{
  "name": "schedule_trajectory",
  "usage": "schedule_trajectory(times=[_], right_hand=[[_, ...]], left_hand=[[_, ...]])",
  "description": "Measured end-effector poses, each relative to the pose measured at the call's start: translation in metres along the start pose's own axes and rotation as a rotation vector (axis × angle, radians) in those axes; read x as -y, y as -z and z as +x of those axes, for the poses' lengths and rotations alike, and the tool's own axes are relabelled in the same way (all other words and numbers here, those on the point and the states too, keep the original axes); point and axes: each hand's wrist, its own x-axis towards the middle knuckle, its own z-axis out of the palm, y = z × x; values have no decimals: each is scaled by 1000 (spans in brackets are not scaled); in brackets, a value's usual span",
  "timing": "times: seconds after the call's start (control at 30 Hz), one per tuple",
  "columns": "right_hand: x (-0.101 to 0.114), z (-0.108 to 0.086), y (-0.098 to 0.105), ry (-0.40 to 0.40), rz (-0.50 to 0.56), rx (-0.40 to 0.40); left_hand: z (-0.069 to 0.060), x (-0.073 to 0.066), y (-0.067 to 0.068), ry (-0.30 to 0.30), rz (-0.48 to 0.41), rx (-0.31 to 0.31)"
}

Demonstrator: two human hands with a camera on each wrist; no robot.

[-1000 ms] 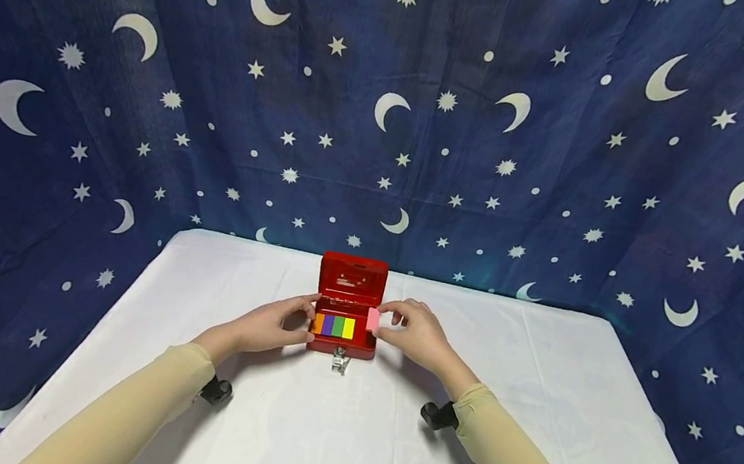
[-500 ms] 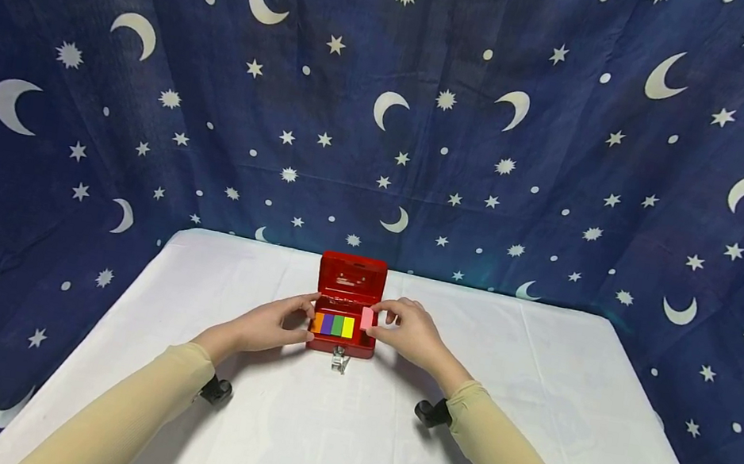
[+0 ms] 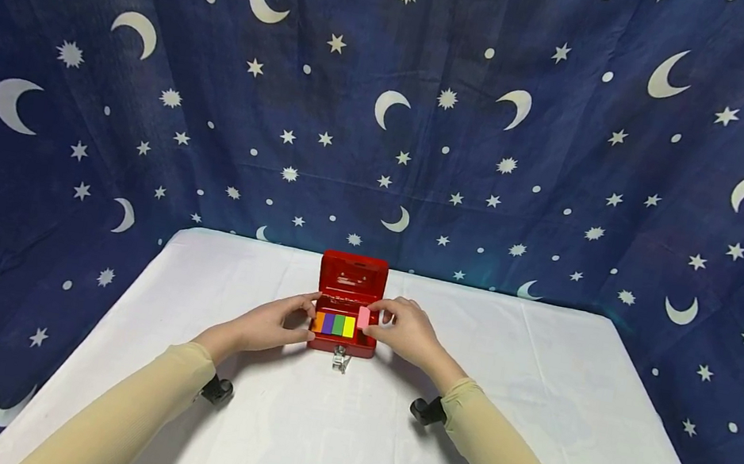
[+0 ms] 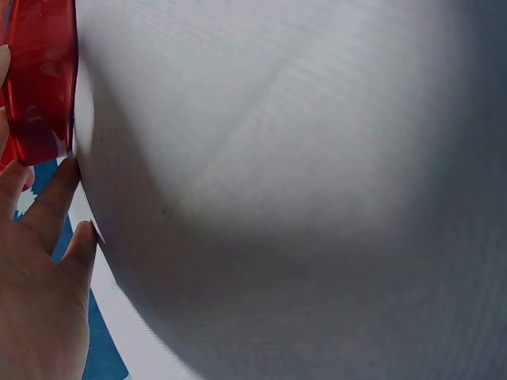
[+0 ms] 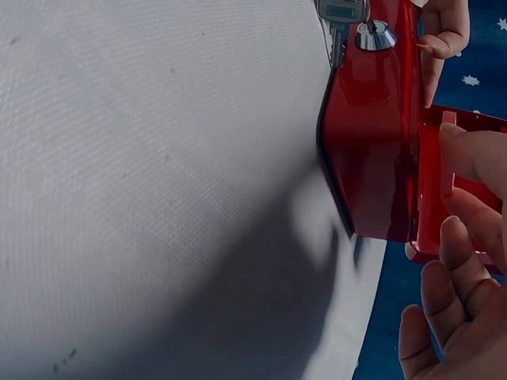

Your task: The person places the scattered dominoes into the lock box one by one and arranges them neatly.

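Observation:
A small red metal cash box [image 3: 343,347] stands on the table with its lid [image 3: 354,271] raised. Inside it, side by side from left to right, lie orange [image 3: 318,323], purple [image 3: 328,324], green [image 3: 339,326] and yellow [image 3: 349,327] blocks. My left hand [image 3: 267,325] holds the box's left side, thumb near the front corner and fingers farther back. Between thumb and fingertip, my right hand [image 3: 406,332] pinches a pink block [image 3: 363,318] upright over the box's right part, a small gap from the yellow one. Its lower end is hard to judge.
Keys [image 5: 341,11] hang at the lock [image 5: 375,36] on the box's front. White cloth [image 3: 341,436] covers the table. Behind and at the sides hangs a dark blue curtain [image 3: 319,200] with moons and stars. Each wrist carries a black camera mount [image 3: 428,410].
My right hand has moved left with the pink block, from the box's right wall toward the yellow block. The left hand and the box stay in place.

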Motion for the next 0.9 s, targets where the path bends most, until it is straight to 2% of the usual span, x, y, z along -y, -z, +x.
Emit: schedule_trajectory(times=[0.6, 0.9], right_hand=[[0, 7, -9, -20, -96, 38], [2, 8, -9, -64, -110, 55]], left_hand=[[-1, -2, 1, 13, -6, 5], [0, 0, 1, 8, -7, 6]])
